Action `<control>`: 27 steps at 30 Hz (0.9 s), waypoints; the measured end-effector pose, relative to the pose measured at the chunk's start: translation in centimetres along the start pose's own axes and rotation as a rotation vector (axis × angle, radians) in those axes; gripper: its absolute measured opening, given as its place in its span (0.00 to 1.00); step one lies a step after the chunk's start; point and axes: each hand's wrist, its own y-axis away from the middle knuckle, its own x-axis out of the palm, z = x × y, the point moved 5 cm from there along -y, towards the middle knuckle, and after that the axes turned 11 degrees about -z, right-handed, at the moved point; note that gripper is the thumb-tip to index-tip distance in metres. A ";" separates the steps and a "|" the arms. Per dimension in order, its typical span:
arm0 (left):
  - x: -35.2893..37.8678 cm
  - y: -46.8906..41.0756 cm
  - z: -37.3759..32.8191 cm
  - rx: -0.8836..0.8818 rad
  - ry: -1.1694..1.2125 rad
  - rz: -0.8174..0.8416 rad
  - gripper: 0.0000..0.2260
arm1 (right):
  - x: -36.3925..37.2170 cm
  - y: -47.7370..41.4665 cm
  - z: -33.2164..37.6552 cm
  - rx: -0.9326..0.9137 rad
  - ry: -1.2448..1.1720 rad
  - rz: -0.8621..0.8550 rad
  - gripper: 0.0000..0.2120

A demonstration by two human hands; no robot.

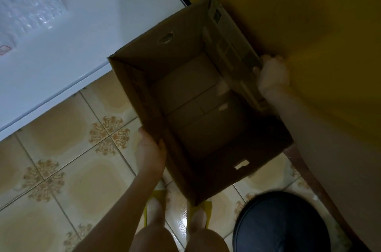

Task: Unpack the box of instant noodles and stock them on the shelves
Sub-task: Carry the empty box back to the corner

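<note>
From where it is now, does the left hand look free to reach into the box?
Probably not yet: the left hand grips the near wall of the cardboard box, as the right hand does opposite. The open top itself is unobstructed.

Open cardboard box [198,95], interior bare, gripped at opposite walls by left hand [150,148] and right hand [273,74] above tiled floor [61,148].

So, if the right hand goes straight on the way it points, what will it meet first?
Probably the yellow wall: the right hand, gripping the open brown cardboard box at its rim, points up along it. Depth is unclear.
</note>
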 end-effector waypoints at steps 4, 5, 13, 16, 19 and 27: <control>-4.1 0.1 0.0 0.057 -0.039 -0.045 0.19 | -2.0 2.1 0.2 0.042 -0.186 0.029 0.12; -5.5 0.4 -0.3 0.080 -0.055 -0.050 0.20 | -3.0 2.9 0.4 0.067 -0.233 0.027 0.12; -19.8 4.8 -3.6 0.208 -0.147 -0.125 0.21 | -16.7 8.6 3.6 0.083 -0.263 -0.063 0.15; -26.0 6.6 -4.8 0.224 -0.131 -0.163 0.20 | -22.9 10.7 5.4 0.088 -0.247 -0.105 0.15; -31.9 9.0 -5.5 0.230 -0.108 -0.194 0.20 | -28.2 13.1 7.4 0.062 -0.262 -0.134 0.14; -43.2 16.5 -3.7 0.201 -0.071 -0.329 0.21 | -38.7 20.6 11.4 -0.082 -0.358 -0.150 0.11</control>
